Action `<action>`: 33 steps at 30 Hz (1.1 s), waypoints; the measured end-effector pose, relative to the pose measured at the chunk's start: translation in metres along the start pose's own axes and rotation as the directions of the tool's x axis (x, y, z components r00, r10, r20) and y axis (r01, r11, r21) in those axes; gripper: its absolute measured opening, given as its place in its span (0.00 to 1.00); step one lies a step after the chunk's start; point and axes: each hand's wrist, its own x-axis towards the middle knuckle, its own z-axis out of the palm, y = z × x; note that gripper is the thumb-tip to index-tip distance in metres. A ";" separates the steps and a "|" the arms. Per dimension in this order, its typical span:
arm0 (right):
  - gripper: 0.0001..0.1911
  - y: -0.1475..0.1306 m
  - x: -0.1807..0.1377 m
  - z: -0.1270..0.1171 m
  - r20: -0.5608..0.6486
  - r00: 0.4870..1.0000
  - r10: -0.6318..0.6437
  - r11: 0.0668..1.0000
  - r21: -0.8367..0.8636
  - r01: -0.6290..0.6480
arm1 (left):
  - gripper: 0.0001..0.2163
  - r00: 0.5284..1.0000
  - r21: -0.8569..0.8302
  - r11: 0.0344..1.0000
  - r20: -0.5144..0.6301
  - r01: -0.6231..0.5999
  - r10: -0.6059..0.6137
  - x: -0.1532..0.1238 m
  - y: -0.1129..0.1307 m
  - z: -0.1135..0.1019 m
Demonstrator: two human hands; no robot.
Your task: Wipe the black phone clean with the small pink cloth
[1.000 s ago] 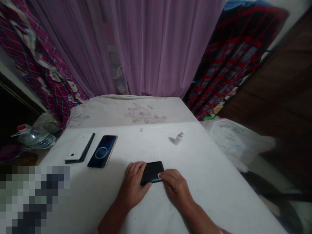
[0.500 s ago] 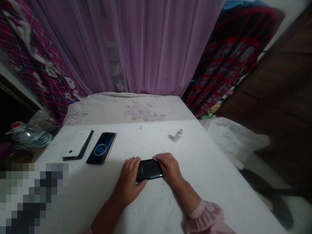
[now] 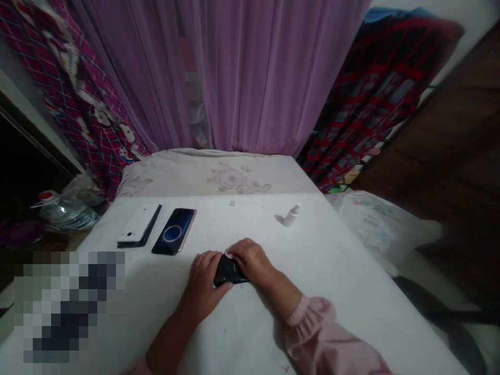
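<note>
hands: left hand has its fingers curled snug around the phone's left end, right hand cupped over the far side and more on top, so both are holding it | thing: glossy black smartphone, long axis running roughly left-right on a slant | spot: on the white table, nearer and right of the blue-ringed phone

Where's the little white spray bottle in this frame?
In the head view, the small white spray bottle sits near the far edge of the white table, right of the blue-ringed phone and beyond the person's right hand.
</note>
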 end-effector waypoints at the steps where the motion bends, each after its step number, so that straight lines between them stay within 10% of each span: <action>1: 0.11 0.000 0.001 0.001 0.008 1.000 -0.001 1.000 -0.005 0.001 | 0.27 1.000 -0.006 1.000 -0.002 0.004 -0.004 0.000 0.001 -0.001; 9: 0.12 0.043 -0.037 -0.041 -0.049 0.994 0.098 0.993 -0.055 -0.100 | 0.28 1.000 0.014 1.000 -0.009 -0.004 0.004 0.001 0.000 0.000; 18: 0.12 0.000 0.005 0.000 0.048 0.998 0.033 0.998 -0.053 -0.031 | 0.34 0.999 0.111 0.994 -0.045 0.004 0.001 -0.004 -0.006 0.012; 28: 0.11 0.047 -0.056 -0.055 -0.104 0.970 0.219 0.974 -0.038 -0.224 | 0.31 0.999 0.091 0.996 -0.034 0.019 -0.016 -0.003 -0.006 0.009; 33: 0.12 0.037 -0.062 -0.046 -0.172 0.983 0.065 0.997 -0.037 -0.072 | 0.28 1.000 0.072 0.997 0.013 0.002 -0.003 0.000 -0.004 0.004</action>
